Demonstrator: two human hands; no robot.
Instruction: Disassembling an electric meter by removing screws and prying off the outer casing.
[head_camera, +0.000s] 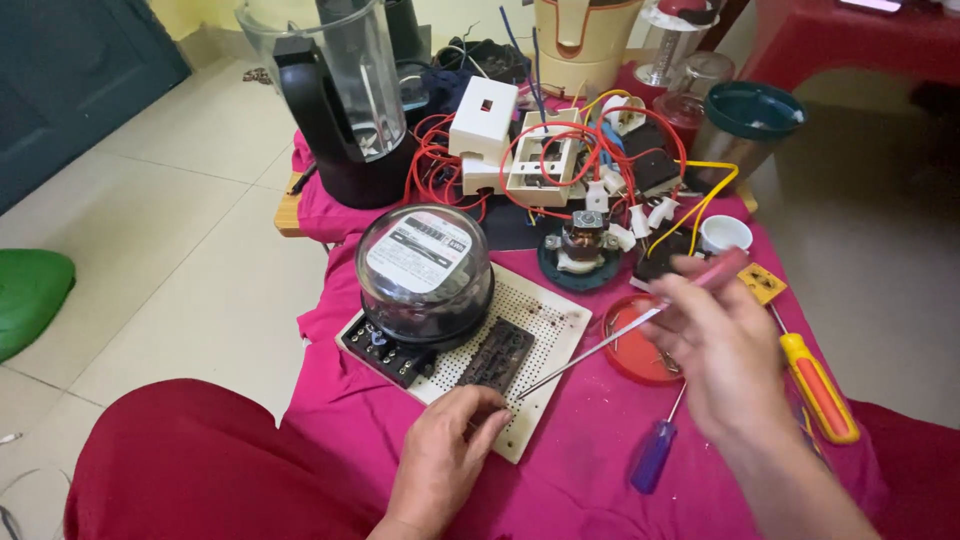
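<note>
Perforated board (545, 322), near centre on the pink-clothed counter (590, 470), carries the black terminal block (497, 354). Our left hand (445, 455) presses the near edge to steady it; our right hand (722, 345), grip closed, aims a pink-handled screwdriver (640, 320) at the block.

Two bare hands, the left hand (445, 455) and the right hand (722, 350), with bare forearms, no rings, no watch; dark red trousers (190, 465) cover the legs.
</note>
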